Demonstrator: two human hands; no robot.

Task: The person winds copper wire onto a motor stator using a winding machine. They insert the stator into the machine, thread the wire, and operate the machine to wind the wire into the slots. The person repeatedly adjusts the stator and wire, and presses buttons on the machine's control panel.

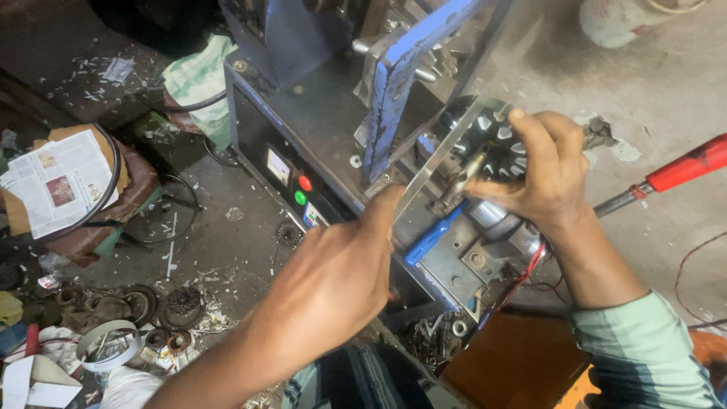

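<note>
Both hands busy at blue machine [318,129]: my right hand [549,170] clamped on slotted stator [485,144], left hand [337,284] gripping metal strip [432,163]; strip reaches slots, insertion looks unfinished.

Littered floor [227,250], newspaper [60,182], perhaps coils [182,307]

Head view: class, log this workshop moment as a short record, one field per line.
Setting: cluttered workshop floor
Machine: blue-grey metal box with red and green buttons
Left hand: left hand pinching a thin metal strip
Right hand: right hand gripping a black slotted round core
Beside the machine: red-handled tool, folded newspaper
Sleeve: striped green, right arm
</note>
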